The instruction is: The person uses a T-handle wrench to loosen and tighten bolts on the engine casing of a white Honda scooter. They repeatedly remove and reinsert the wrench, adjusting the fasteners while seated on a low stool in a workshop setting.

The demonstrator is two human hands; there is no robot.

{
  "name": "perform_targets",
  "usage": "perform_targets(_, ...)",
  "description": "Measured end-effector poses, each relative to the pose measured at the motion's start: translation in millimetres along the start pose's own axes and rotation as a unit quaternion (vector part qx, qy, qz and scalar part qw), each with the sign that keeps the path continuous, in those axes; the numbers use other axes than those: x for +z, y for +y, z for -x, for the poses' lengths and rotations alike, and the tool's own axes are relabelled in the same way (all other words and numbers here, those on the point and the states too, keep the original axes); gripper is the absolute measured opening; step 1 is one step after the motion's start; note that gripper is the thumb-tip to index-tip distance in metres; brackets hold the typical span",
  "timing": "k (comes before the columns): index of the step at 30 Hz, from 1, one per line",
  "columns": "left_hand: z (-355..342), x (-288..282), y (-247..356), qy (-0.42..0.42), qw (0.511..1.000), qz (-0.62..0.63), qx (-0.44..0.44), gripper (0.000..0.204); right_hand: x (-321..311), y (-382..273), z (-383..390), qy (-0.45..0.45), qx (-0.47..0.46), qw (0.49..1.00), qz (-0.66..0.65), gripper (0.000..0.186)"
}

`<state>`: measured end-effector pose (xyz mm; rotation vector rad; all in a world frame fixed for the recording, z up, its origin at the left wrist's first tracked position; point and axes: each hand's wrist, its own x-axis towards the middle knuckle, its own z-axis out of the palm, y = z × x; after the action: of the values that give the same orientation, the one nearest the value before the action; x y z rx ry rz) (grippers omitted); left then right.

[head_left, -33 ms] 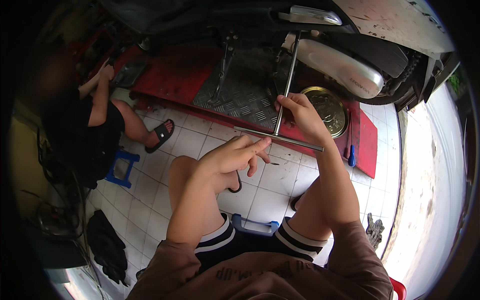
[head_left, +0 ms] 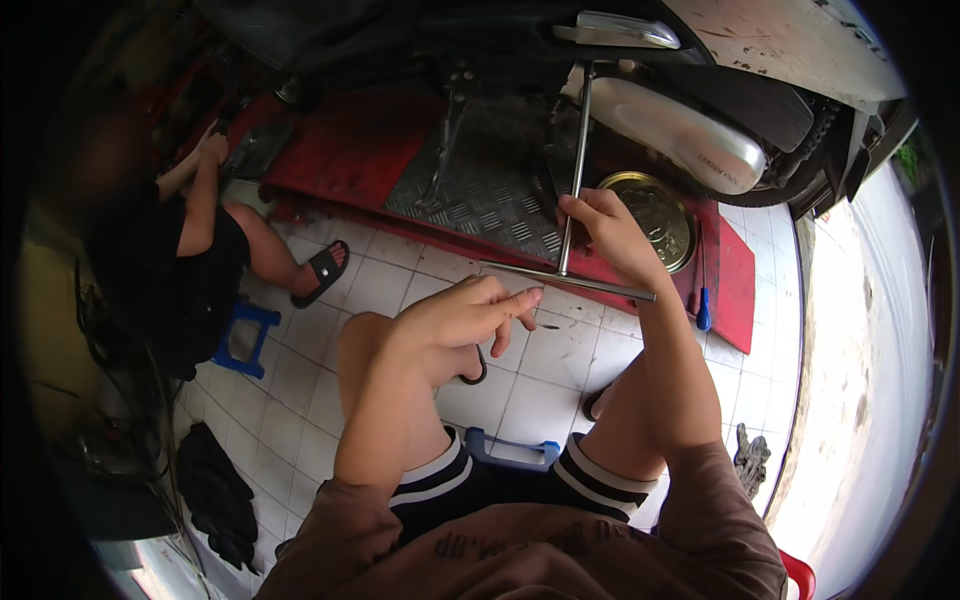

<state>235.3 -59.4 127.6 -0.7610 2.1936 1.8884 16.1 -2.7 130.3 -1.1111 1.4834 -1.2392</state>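
Note:
A long chrome T-handle wrench [head_left: 576,160] reaches from the underside of a motorbike [head_left: 480,40], beside its silver side cover [head_left: 670,130], toward me. My right hand [head_left: 605,228] is closed round its shaft, a little above the crossbar. The wrench's far tip is hard to make out against the dark bike. My left hand [head_left: 470,318] hangs just below the left part of the crossbar. Its fingers are loosely bent and apart, the thumb stretched out, with nothing in them.
A red work platform [head_left: 330,165] with a metal tread plate [head_left: 480,215] lies under the bike. On it are a round golden tray [head_left: 672,215] and a blue-handled screwdriver [head_left: 704,308]. Another person [head_left: 200,220] sits at the left by a blue stool [head_left: 245,340].
The wrench's handle end has shifted slightly right, its crossbar with it. My right hand moved along with it. My left fingers, formerly by the bar, have curled a bit and stand apart from it.

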Motion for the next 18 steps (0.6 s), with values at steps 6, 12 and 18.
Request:
perform_targets(6,-20.3,-16.5,49.4,-0.082,0.964,-0.253,-0.007,0.044,-75.4,16.7,47.1,-0.016,0.082,0.985,0.15,0.029)
perform_targets(12,-143.4,-12.8,75.5,-0.033,0.929,-0.368,-0.028,0.047,-151.9,35.7,108.8,0.147,0.105,0.947,0.266,0.03)
perform_targets(18,-288.0,19.3,5.0,0.068,0.867,-0.493,0.035,0.031,-193.5,71.1,153.1,0.285,0.18,0.831,0.443,0.03)
